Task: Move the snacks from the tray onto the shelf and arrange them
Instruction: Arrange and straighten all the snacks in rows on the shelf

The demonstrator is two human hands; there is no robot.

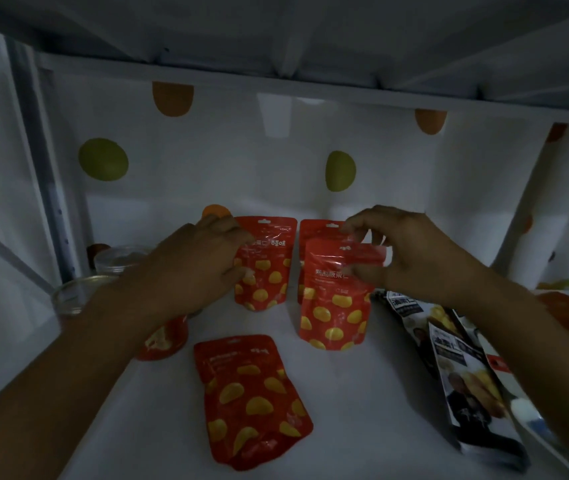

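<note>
Three red snack pouches with yellow shapes stand upright on the white shelf [352, 403]. My left hand [200, 268] grips the left edge of the left standing pouch [267, 271], thumb in front and fingers over its top corner. My right hand [414, 254] pinches the top right of the front standing pouch [335, 306], thumb on its front. A third pouch [312, 233] stands right behind that one, mostly hidden. Another red pouch [252, 400] lies flat near the front of the shelf.
Two black-and-white snack bags [463, 379] lie on the right side of the shelf. Clear lidded jars [117, 261] and a red jar [165, 341] stand at the left, partly under my left arm. A spotted white back wall [241, 161] and the shelf above close the space in.
</note>
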